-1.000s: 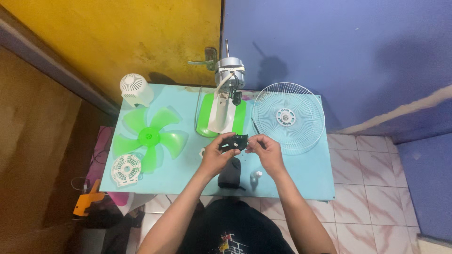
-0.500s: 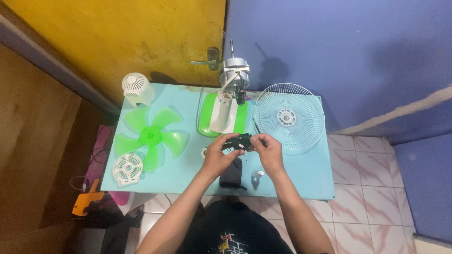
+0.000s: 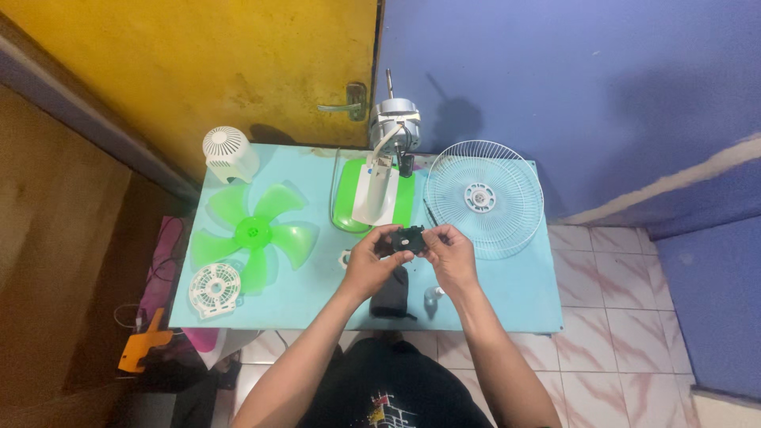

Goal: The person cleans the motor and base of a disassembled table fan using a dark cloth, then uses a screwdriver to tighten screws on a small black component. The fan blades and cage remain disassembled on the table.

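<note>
My left hand (image 3: 371,265) and right hand (image 3: 452,255) both clamped on a small black part (image 3: 410,238), held just above the light blue bench (image 3: 523,297), green fan blade (image 3: 252,234) left of it, white wire guard (image 3: 485,198) right, fan base (image 3: 374,194) behind

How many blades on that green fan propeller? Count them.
5, all on the green fan blade lying flat at the table's left side; the lower ones are partly covered by the round white cap.
</note>
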